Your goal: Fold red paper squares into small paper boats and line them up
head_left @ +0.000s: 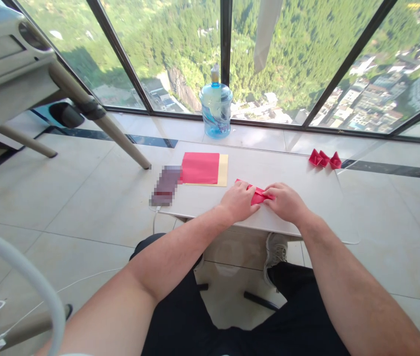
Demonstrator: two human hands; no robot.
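Note:
A partly folded sheet of red paper [257,196] lies near the front edge of the low white table [287,170]. My left hand [238,200] rests over its left part, fingers pressing it down. At its right end, my right hand [284,201] pinches a folded edge between thumb and fingers. The underside of the paper and some fingertips are hidden. Further left lies a flat stack of red paper sheets [200,167], with yellow paper [223,170] showing beneath its right side. Several small folded red paper shapes [324,158] stand at the table's far right corner.
A phone [166,186], blurred out, lies at the table's left end with a white cable attached. Behind the table, a blue water jug [216,110] stands by the window. Grey metal legs [121,136] of another piece of furniture reach the floor at left.

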